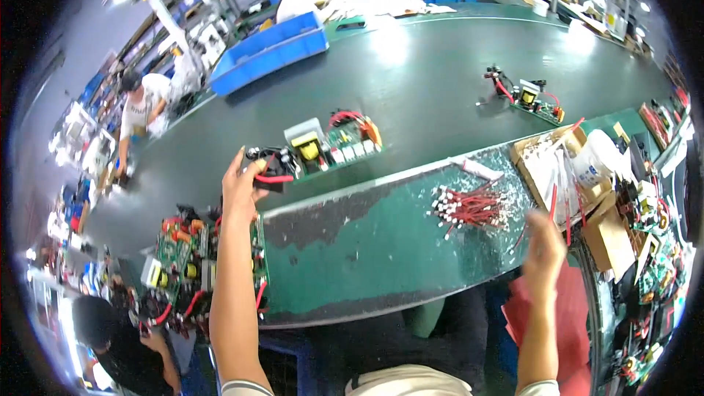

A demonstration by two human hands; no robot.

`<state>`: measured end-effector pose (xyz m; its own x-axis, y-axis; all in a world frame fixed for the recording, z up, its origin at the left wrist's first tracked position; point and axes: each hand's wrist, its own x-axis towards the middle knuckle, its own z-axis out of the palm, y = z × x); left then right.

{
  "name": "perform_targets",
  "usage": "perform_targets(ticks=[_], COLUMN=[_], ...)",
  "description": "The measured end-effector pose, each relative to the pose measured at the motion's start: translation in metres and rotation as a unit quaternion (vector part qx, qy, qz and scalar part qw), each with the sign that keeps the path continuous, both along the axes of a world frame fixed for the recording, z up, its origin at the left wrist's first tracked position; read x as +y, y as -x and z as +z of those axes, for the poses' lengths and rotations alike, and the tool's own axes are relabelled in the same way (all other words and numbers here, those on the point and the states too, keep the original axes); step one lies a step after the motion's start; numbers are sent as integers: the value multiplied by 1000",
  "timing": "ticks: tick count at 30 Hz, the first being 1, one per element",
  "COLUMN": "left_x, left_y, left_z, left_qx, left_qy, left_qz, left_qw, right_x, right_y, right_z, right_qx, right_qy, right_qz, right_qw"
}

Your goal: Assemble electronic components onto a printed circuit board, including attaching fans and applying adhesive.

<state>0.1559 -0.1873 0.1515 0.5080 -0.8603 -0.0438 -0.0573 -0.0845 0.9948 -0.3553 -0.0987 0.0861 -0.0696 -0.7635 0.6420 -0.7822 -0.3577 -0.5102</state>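
Observation:
My left hand (242, 182) reaches out over the dark work surface, its fingers closed on the black, wired end of a circuit board (330, 155). That board carries a yellow-wrapped transformer, silver metal plates, white parts and red wires. Nearer to me, several similar boards (172, 260) are crowded together left of my forearm. My right hand (544, 249) is smeared by motion at the bench's right side, so its fingers cannot be read. Close to it lies a bundle of short red cables with white connectors (477, 207). Just beyond stands an open cardboard box (535, 158) with white and red pieces inside.
Farther right on the dark surface (425, 66) lies another board (535, 100). A long blue bin (271, 51) stands at the far left. More boards (653, 279) fill the right edge beside a small brown carton (609, 238). Other people work at the far side and left.

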Motion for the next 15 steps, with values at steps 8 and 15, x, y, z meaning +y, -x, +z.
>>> perform_targets(ticks=[8,15], left_x=[-123,-232], left_y=[-56,-75], left_z=[-46,-46], left_qx=[-167,-335], left_qy=[-109,-19], left_qz=[-46,88], left_qw=[979,938], right_x=[1,-36], right_y=[-80,-126], right_z=[-65,-39], right_qx=[-161,-665], right_qy=[-139,-242], right_qz=[174,359], right_qw=[961,608])
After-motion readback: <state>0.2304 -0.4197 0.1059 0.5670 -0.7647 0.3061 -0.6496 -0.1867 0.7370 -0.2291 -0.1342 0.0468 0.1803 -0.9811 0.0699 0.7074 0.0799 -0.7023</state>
